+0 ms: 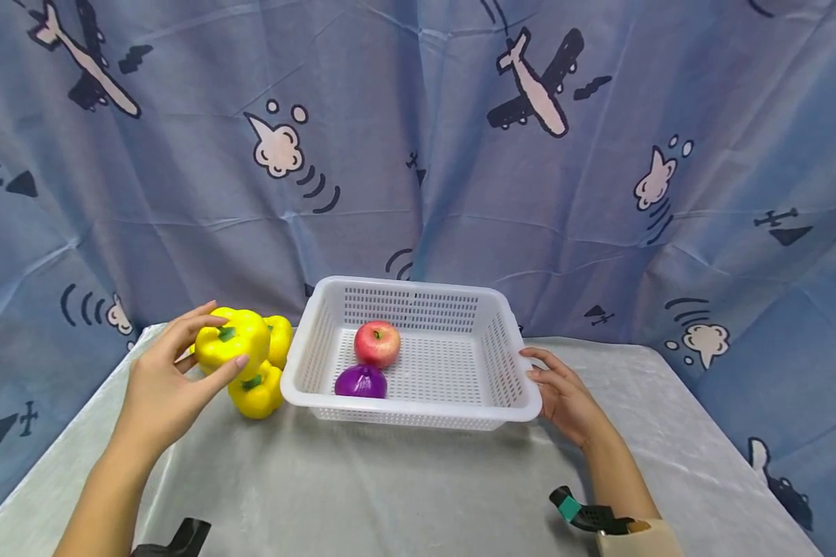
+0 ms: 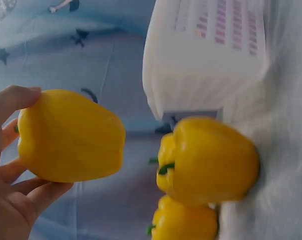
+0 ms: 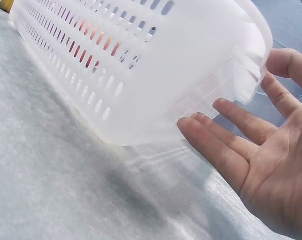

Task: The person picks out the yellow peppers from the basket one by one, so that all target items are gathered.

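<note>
My left hand (image 1: 159, 387) grips a yellow bell pepper (image 1: 242, 344), thumb on one side and fingers on the other. In the left wrist view the held pepper (image 2: 73, 137) is lifted off the table. Below and behind it, other yellow bell peppers (image 1: 259, 396) stand beside a white plastic basket (image 1: 418, 408). Inside the basket, on its left side, lie a red apple (image 1: 377, 344) and a shiny round purple vegetable (image 1: 361, 381), perhaps an onion. At the basket's right end, my right hand (image 1: 570, 402) touches the rim and wall with extended fingers (image 3: 216, 142).
A pale grey cloth covers the table (image 1: 390, 487). Behind it hangs a blue curtain (image 1: 418, 155) printed with airplanes. Dark straps (image 1: 592, 517) show near both wrists at the bottom of the head view.
</note>
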Motion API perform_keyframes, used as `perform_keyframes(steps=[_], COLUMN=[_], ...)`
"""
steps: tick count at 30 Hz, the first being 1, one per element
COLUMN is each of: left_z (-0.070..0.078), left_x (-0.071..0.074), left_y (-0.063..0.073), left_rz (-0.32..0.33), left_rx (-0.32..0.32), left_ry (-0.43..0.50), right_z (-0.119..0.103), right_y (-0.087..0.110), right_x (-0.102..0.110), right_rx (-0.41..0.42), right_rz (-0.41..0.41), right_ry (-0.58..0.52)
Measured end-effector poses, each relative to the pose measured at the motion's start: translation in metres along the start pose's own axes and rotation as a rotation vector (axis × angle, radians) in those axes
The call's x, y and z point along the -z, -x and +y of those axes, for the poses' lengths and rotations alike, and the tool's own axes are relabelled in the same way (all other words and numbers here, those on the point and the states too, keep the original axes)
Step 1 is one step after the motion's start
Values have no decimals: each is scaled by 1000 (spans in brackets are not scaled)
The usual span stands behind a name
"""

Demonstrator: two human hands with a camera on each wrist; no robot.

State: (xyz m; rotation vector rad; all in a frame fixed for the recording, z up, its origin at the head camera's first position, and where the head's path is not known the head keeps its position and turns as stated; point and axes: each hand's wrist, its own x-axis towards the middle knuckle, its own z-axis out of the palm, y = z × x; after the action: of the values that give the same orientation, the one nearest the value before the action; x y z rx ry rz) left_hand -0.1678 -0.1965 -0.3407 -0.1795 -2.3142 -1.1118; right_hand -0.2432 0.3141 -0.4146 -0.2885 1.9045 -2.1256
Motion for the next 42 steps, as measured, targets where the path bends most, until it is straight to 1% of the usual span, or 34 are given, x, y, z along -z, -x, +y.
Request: perform_keyframes(steps=[6,11,16,19,24,27,31,34,38,42], left_z=[-19,-34,-49,-56,-62,-66,-72,-78,-86,-90], left_x=[7,13,19,23,27,28,27,24,20,20], left_y=[-1,-2,-1,0,0,1,2,2,3,4], left_rz=[-2,-20,-29,-24,-34,-62,-124,-168,-188,-201], left_rx=[-10,10,14,18,48,68,86,74,45,57], left_ry=[-73,-90,-114,-127,-131,-145,-151,-146,-150,-143], right_z=[0,0,-1,-1,-1,0,1,1,1,2], right_y=[0,-1,-1,-1,-1,-1,-1,-1,-1,-1], right_x=[1,2,1,1,1,2,2,3,3,3], right_rx=[15,20,19,20,25,27,29,23,16,17], right_rz=[-12,-19,-20,-21,-29,-36,-41,-36,-25,-29], right_ry=[-2,4,6,10,4,-3,-8,-4,2,-5])
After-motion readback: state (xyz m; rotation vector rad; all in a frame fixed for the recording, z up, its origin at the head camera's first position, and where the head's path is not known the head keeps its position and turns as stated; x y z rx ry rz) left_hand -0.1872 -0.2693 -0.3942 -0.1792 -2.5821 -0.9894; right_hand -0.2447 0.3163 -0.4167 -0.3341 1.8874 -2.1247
